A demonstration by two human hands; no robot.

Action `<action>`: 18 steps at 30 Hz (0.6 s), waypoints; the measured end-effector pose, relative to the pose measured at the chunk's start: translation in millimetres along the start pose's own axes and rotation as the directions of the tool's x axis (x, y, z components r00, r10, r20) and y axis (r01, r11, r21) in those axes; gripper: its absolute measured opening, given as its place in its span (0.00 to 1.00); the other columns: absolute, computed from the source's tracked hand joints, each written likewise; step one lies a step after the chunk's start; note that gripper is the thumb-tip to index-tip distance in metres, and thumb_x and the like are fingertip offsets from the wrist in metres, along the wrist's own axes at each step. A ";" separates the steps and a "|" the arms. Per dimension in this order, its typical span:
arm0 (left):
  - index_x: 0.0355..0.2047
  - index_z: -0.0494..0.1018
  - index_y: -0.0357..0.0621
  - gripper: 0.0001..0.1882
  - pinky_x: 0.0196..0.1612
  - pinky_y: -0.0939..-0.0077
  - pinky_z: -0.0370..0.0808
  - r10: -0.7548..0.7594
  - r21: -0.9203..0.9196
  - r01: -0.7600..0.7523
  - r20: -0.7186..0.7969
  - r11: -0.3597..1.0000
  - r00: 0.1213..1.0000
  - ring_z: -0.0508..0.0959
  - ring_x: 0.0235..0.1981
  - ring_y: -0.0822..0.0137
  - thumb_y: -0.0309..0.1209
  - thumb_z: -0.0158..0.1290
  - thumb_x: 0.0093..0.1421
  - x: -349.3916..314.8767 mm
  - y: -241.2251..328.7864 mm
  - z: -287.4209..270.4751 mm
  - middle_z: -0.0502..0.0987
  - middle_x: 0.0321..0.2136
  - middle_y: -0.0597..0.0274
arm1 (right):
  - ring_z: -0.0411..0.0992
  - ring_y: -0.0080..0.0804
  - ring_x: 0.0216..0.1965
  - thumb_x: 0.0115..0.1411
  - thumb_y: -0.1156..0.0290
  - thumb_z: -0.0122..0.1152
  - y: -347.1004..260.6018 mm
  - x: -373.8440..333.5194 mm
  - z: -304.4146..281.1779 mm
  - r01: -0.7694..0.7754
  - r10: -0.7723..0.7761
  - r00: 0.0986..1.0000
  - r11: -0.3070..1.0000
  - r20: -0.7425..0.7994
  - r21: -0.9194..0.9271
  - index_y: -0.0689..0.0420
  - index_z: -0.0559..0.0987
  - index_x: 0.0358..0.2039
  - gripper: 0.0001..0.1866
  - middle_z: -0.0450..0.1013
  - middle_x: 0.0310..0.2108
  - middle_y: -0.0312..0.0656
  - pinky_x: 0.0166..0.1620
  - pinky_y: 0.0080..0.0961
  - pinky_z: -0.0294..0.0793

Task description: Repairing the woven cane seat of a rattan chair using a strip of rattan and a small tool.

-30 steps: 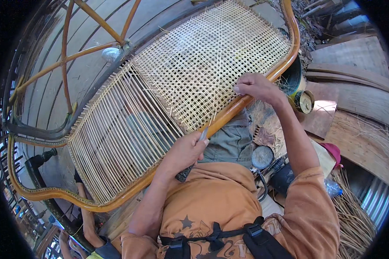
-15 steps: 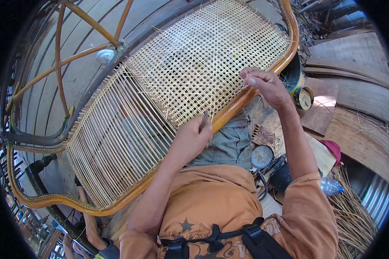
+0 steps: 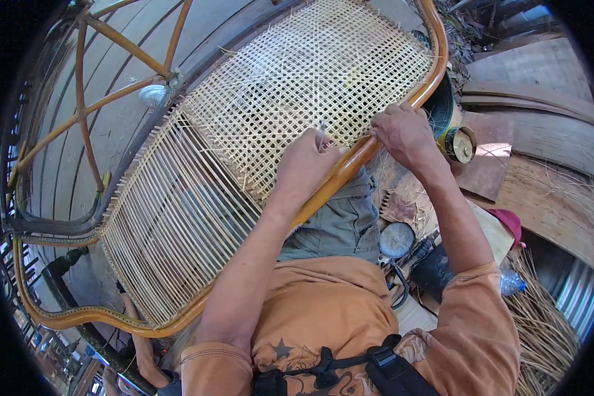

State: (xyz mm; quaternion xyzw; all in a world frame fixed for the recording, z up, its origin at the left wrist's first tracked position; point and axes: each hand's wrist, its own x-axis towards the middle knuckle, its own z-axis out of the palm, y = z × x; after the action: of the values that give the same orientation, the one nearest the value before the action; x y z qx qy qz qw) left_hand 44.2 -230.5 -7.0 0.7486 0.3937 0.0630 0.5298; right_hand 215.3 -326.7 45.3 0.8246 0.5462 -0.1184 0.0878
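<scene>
In the head view, one cane panel (image 3: 317, 72) at the lap seemed mostly woven; parallel strands (image 3: 178, 211) beside it were left unwoven. A slim tool (image 3: 321, 136) was clamped by the left hand (image 3: 303, 164); the right hand's (image 3: 406, 135) grip at the frame (image 3: 341, 175) could not be told.

The smooth, glossy wooden frame (image 3: 350, 165) borders matt woven cane (image 3: 290, 89)

Viewed remotely, I see the left hand (image 3: 302, 164) concealing most of a thin tool (image 3: 322, 134), the right hand (image 3: 402, 135) masking its own grip, the wooden frame (image 3: 441, 45) cropped above, a co-worker (image 3: 146, 356) cropped below, and background clutter (image 3: 53, 360) indistinct.
</scene>
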 end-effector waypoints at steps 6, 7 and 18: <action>0.32 0.74 0.38 0.17 0.31 0.65 0.71 -0.167 0.044 0.168 -0.029 0.985 0.985 0.77 0.25 0.56 0.42 0.52 0.55 8.2 -0.3 -0.5 0.76 0.21 0.53 | 0.73 0.43 0.32 0.57 0.63 0.54 8.8 -7.9 9.6 -0.041 0.020 0.993 0.981 0.112 0.190 0.56 0.78 0.29 0.10 0.73 0.26 0.46 0.36 0.40 0.68; 0.32 0.74 0.38 0.17 0.31 0.65 0.71 -0.165 0.045 0.166 -0.027 0.985 0.986 0.77 0.25 0.56 0.42 0.52 0.55 7.6 -3.6 -1.8 0.76 0.21 0.53 | 0.73 0.42 0.28 0.57 0.63 0.54 13.9 -13.3 12.3 -0.032 -0.002 0.994 0.951 0.110 0.306 0.56 0.78 0.29 0.10 0.72 0.22 0.47 0.33 0.40 0.68; 0.32 0.72 0.36 0.11 0.19 0.83 0.66 -0.350 -0.483 0.350 0.094 0.803 0.932 0.69 0.15 0.77 0.33 0.51 0.56 -9.7 -7.2 -20.6 0.74 0.22 0.64 | 0.68 0.24 0.24 0.59 0.69 0.56 28.7 -53.7 50.4 -0.087 0.380 0.910 -0.213 0.164 0.973 0.56 0.75 0.32 0.05 0.71 0.23 0.32 0.28 0.20 0.68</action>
State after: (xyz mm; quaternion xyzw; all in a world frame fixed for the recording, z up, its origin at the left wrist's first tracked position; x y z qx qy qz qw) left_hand 23.3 -220.7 -1.0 0.5034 0.4956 0.0623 0.7051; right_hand 216.6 -398.8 13.2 0.6916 0.1021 -0.3895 -0.5996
